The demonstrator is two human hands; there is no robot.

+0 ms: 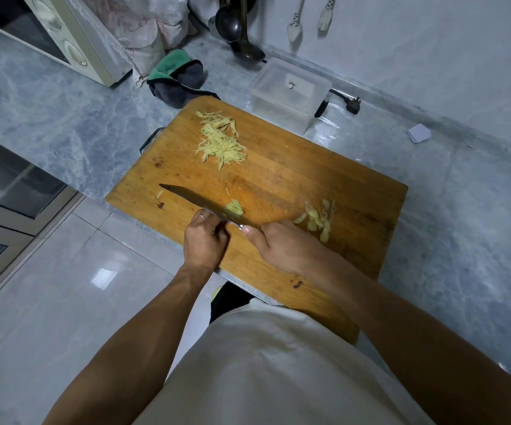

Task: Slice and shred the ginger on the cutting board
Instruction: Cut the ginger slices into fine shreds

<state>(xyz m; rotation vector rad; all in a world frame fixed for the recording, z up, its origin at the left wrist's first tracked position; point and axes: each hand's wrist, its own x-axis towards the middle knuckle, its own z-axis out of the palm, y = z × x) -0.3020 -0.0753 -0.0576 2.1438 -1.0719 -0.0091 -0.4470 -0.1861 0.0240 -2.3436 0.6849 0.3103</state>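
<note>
Wooden cutting board (pixel 324 179) carries everything: shredded ginger (pixel 222 142) at its far side, slices (pixel 318 217) near its right edge. Right hand (pixel 282 243) grips the knife (pixel 199 202); left hand (pixel 205 237), fingers curled, steadies a small stack (pixel 235 207) mid-shredding. Next cuts need thin, even spacing.

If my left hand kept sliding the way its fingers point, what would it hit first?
Most likely the flat of the knife blade: the left hand sits right against its near side, fingers curled on the ginger being cut. Beyond that, bare cutting board. Depth is hard to judge.
</note>
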